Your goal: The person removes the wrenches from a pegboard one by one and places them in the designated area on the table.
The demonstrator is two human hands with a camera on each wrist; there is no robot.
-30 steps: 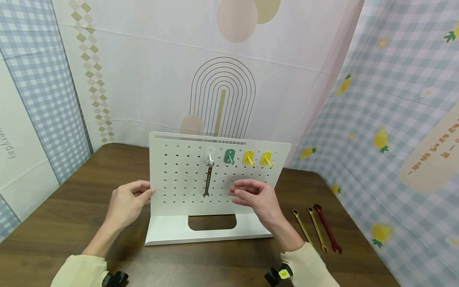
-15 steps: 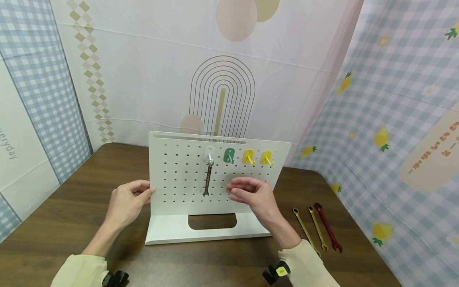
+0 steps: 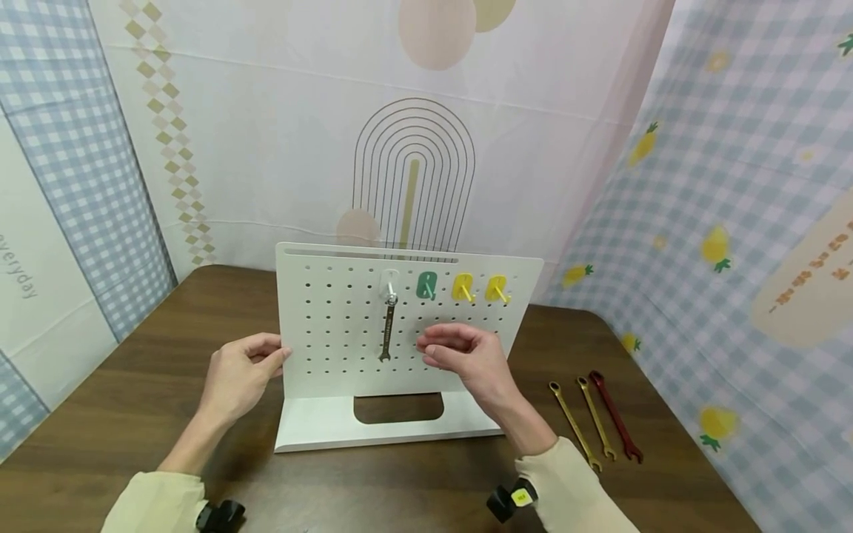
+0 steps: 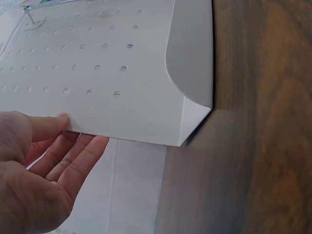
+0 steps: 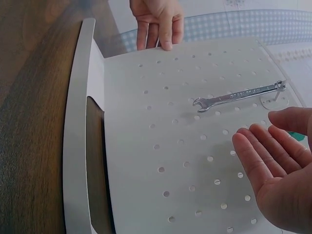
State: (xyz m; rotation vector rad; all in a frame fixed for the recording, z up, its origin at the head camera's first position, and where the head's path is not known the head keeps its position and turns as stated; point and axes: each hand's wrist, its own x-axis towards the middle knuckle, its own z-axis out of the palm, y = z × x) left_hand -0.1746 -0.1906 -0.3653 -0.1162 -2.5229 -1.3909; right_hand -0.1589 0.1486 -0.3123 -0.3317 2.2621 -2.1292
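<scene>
A white pegboard stand (image 3: 340,381) stands upright on the wooden table. My left hand (image 3: 236,377) pinches its left edge, thumb on the front face and fingers behind, as the left wrist view shows. From a white hook (image 3: 389,280) hangs a silver combination wrench (image 3: 388,329), ring end up and open end down. Just right of the wrench, in front of the board, my right hand (image 3: 472,363) holds nothing. In the right wrist view its fingers (image 5: 258,146) are loosely extended, apart from the wrench.
A green hook (image 3: 426,286) and two yellow hooks, one of them this yellow hook (image 3: 463,287), line the board's upper right. On the table at right lie two gold wrenches, including this gold wrench (image 3: 574,428), and a red wrench (image 3: 616,418). Printed cloth (image 3: 266,148) surrounds the table.
My right hand has drifted slightly left, toward the hanging wrench. My left hand keeps its hold on the board's edge. The head view has shifted a little.
</scene>
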